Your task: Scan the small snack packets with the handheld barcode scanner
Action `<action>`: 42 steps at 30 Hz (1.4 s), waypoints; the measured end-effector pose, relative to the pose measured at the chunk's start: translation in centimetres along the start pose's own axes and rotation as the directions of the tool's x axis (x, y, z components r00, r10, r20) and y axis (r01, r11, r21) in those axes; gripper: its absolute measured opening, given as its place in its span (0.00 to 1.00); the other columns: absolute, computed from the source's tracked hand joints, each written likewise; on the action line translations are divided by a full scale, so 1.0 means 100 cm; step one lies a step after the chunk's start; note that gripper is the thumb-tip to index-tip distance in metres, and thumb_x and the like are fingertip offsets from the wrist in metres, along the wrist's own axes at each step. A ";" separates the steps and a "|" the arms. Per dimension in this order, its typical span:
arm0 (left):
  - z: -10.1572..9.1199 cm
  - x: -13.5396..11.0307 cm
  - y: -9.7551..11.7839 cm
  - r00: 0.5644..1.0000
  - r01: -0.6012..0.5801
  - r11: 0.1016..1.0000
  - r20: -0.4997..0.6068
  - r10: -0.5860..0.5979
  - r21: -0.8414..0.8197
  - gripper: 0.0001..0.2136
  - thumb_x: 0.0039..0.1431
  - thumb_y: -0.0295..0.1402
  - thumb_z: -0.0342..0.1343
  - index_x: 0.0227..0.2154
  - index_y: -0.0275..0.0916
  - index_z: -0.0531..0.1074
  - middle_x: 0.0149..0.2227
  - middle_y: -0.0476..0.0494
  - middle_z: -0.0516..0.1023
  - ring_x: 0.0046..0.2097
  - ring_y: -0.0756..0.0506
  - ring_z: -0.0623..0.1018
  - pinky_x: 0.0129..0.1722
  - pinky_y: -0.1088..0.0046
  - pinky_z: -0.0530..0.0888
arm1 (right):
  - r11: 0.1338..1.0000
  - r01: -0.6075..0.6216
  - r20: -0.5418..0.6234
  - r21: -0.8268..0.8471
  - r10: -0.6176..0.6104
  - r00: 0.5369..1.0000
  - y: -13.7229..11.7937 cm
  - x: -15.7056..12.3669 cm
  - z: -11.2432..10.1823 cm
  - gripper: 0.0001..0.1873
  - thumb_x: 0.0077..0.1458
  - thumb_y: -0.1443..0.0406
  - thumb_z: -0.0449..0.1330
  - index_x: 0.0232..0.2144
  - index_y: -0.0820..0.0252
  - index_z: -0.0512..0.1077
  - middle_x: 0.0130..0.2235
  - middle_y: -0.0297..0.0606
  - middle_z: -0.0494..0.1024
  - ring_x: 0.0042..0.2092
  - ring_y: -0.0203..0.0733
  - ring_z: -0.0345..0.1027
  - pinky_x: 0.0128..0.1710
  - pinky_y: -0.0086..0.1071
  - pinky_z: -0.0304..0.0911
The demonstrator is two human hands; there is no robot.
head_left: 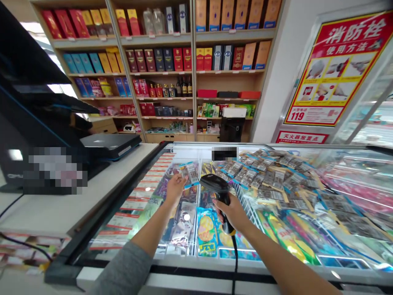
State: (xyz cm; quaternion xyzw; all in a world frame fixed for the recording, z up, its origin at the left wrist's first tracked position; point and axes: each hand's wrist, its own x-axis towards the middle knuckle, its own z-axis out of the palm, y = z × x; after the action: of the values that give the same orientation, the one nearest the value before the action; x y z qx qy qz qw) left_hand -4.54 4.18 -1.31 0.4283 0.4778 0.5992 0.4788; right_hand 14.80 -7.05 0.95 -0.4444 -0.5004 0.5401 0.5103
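My right hand (231, 209) is wrapped round the handle of a black barcode scanner (216, 183), whose head points left and whose cable hangs down in front of the freezer. My left hand (177, 186) pinches a small flat packet (190, 173) with blue edges and a clear middle, just left of the scanner head. Both hands are above the glass top of a chest freezer (159, 264). On the glass to the right lies a spread pile of similar small packets (273, 176). Under the glass are bagged frozen goods, among them a blue and yellow bag (207, 231).
At the left a checkout machine (39, 106) and a flat black device (112, 143) stand on a white counter (61, 209). Behind the freezer, shelves (162, 73) hold many boxes and bottles. A red and yellow poster (334, 69) is on the right wall.
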 end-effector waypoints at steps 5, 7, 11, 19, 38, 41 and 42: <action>0.001 0.000 -0.003 0.999 -0.037 0.997 0.000 0.037 0.067 0.24 0.33 0.50 0.69 0.30 0.38 0.72 0.27 0.47 0.78 0.28 0.47 0.76 0.27 0.73 0.72 | 0.981 -0.097 0.004 -0.170 0.099 0.995 -0.003 -0.007 0.003 0.14 0.47 0.56 0.61 0.30 0.56 0.63 0.14 0.23 0.63 0.14 0.33 0.55 0.15 0.28 0.53; 0.002 0.001 -0.005 0.999 -0.045 0.994 -0.003 0.046 0.095 0.24 0.35 0.50 0.68 0.30 0.38 0.72 0.27 0.46 0.79 0.29 0.46 0.77 0.27 0.73 0.72 | 0.967 -0.097 -0.015 -0.234 0.096 0.995 -0.004 -0.009 0.004 0.13 0.47 0.56 0.61 0.29 0.56 0.64 0.14 0.24 0.63 0.15 0.34 0.55 0.16 0.29 0.53; 0.002 0.001 -0.006 0.998 -0.057 0.992 -0.003 0.057 0.113 0.24 0.35 0.51 0.68 0.31 0.38 0.72 0.30 0.45 0.80 0.33 0.45 0.78 0.30 0.72 0.72 | 0.943 -0.041 -0.084 -0.331 0.014 0.996 -0.003 -0.010 0.006 0.09 0.47 0.58 0.62 0.28 0.57 0.68 0.14 0.26 0.63 0.16 0.35 0.55 0.18 0.30 0.51; 0.003 -0.005 0.001 0.999 -0.032 0.991 0.005 0.032 0.131 0.26 0.34 0.52 0.67 0.31 0.38 0.72 0.29 0.45 0.78 0.35 0.44 0.77 0.32 0.72 0.72 | 0.966 0.045 -0.135 -0.253 -0.081 0.987 -0.003 -0.011 0.008 0.08 0.43 0.64 0.67 0.24 0.56 0.70 0.14 0.28 0.64 0.18 0.35 0.53 0.18 0.29 0.46; -0.001 0.002 -0.009 0.995 -0.101 0.988 0.002 0.101 0.115 0.19 0.53 0.43 0.58 0.45 0.38 0.74 0.40 0.41 0.82 0.44 0.42 0.79 0.41 0.68 0.76 | 0.879 -0.125 0.022 0.459 0.129 0.991 0.013 0.009 0.025 0.20 0.42 0.55 0.69 0.33 0.58 0.67 0.18 0.25 0.66 0.15 0.30 0.54 0.14 0.25 0.50; -0.019 0.011 0.001 0.966 -0.224 0.953 -0.079 0.244 0.204 0.19 0.58 0.37 0.52 0.51 0.40 0.72 0.46 0.42 0.81 0.47 0.43 0.79 0.47 0.67 0.74 | 0.740 -0.241 0.157 0.628 0.182 0.971 0.015 0.031 0.058 0.19 0.40 0.58 0.70 0.29 0.58 0.66 0.18 0.24 0.64 0.15 0.28 0.52 0.14 0.23 0.51; -0.030 0.017 0.007 0.953 -0.237 0.933 -0.122 0.278 0.269 0.19 0.58 0.36 0.51 0.52 0.40 0.72 0.46 0.43 0.81 0.46 0.42 0.79 0.47 0.66 0.73 | 0.703 -0.278 0.205 0.655 0.189 0.960 0.015 0.040 0.071 0.18 0.40 0.58 0.69 0.28 0.58 0.65 0.18 0.24 0.64 0.15 0.27 0.52 0.14 0.22 0.51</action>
State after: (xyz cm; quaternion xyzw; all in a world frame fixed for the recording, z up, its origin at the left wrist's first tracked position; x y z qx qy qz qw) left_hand -7.89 5.26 -1.11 0.4956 0.5259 0.6236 0.2983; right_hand 7.28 -3.64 0.35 -0.2539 -0.2388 0.7714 0.5324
